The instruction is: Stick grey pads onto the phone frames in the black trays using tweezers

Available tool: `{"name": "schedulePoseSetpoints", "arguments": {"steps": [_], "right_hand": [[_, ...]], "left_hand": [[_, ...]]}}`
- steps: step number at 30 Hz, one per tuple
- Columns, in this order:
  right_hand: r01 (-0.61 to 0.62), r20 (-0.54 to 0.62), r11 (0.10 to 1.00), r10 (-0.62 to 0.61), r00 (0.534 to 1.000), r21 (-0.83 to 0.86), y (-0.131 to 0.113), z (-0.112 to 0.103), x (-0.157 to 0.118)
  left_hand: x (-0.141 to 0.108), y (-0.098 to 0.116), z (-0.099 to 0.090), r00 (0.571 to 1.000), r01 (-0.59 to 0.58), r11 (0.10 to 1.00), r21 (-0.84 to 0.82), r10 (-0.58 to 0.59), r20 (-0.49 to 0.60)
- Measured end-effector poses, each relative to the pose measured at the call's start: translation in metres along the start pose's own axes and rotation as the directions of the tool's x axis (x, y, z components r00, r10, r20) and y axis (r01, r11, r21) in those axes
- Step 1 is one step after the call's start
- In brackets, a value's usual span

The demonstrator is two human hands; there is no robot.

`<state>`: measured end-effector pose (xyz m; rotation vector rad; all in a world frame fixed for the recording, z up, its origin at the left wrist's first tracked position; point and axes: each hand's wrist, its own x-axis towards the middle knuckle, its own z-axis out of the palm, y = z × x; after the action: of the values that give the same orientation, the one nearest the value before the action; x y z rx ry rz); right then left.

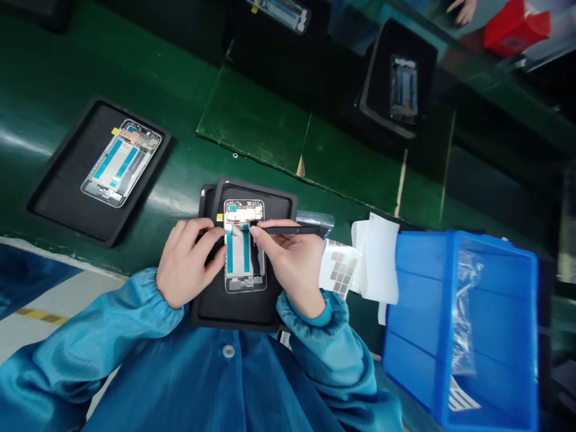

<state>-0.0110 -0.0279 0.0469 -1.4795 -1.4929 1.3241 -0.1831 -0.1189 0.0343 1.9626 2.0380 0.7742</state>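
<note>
A phone frame [238, 255] with exposed circuitry at its top end and teal strips down its middle lies on a black rubber tray [238, 315]. My left hand [189, 264] curls over the frame's left edge, its fingertips on the frame. My right hand [288, 264] holds a slim black stylus or spudger [288, 230], and its tip reaches the upper part of the frame. Both hands hide parts of the frame's sides.
A second phone frame [121, 163] lies on a black tray [58, 192] on the green bench [252, 114]. A blue plastic bin [427, 312] with a clear bag stands right, beside white label sheets [375, 258]. A co-worker's hand [463, 9] and a red box [516, 27] appear top right.
</note>
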Motion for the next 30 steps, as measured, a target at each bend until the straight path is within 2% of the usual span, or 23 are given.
{"name": "schedulePoseSetpoints", "arguments": {"steps": [17, 25, 30], "right_hand": [[0.039, -0.018, 0.999, -0.04, 0.999, -0.026, 0.0028, 0.0023, -0.0002], [0.033, -0.006, 0.998, -0.034, 0.999, -0.057, 0.004, 0.0018, -0.0012], [0.029, -0.008, 0.996, -0.03, 1.0, -0.079, 0.0028, 0.0019, -0.0014]], "left_hand": [[0.0006, -0.0005, 0.0014, 1.0, -0.03, 0.999, 0.021, 0.03, 0.01], [0.0013, -0.0012, 0.0027, 0.998, -0.063, 0.997, 0.044, 0.064, -0.024], [0.0071, 0.002, -0.0022, 0.989, -0.148, 0.978, 0.146, 0.144, 0.036]]}}
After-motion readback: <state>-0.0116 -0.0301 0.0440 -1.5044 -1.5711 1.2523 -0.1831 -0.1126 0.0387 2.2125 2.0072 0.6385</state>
